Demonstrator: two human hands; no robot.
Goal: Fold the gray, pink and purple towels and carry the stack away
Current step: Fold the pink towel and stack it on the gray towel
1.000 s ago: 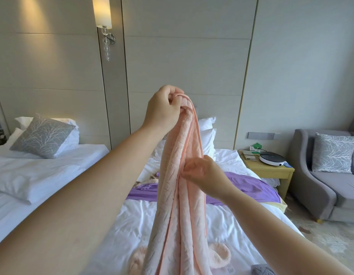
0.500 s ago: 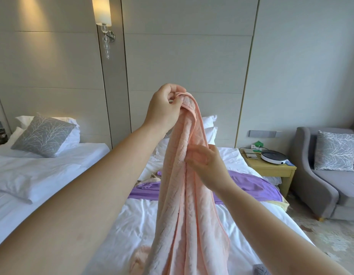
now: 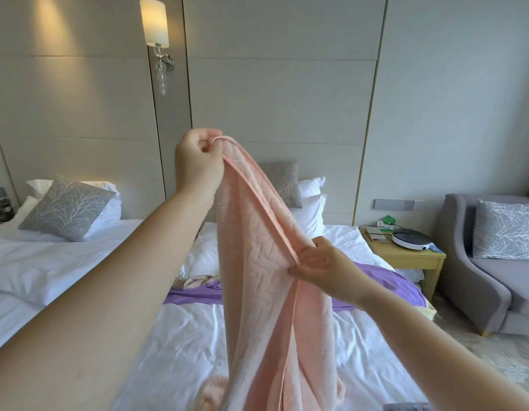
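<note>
1. Over a white hotel bed, at 12 o'clock from the wearer, a pink towel is held aloft and hangs in long, twisted folds. No fold is judged to have been made yet.
2. The towel's top end is gripped in the clenched fingers of the left hand, raised at 11 o'clock. A hemmed edge lower down is pinched between thumb and fingers of the right hand, at 1 o'clock.
3. A purple towel is seen lying unfolded across the bed beyond, from 12 to 1 o'clock.
4. A crooked fold could result if the wrong edge is followed, since the cloth is bunched and its hems run close together.
5. The hem could also be lost from the right hand's light pinch if the hands are drawn apart sharply.
6. The trailing end may catch on a fluffy pink item lying on the bed beneath it.
7. The towel's lower end is cut off by the frame, so its full length cannot be judged.
8. The fluffy pink item is half covered and cannot be identified.
9. The middle of the purple towel is hidden behind the pink one.
10. A gray patterned scrap is glimpsed at the lower edge, close in at 1 o'clock. It cannot be confirmed as the gray towel.
</note>
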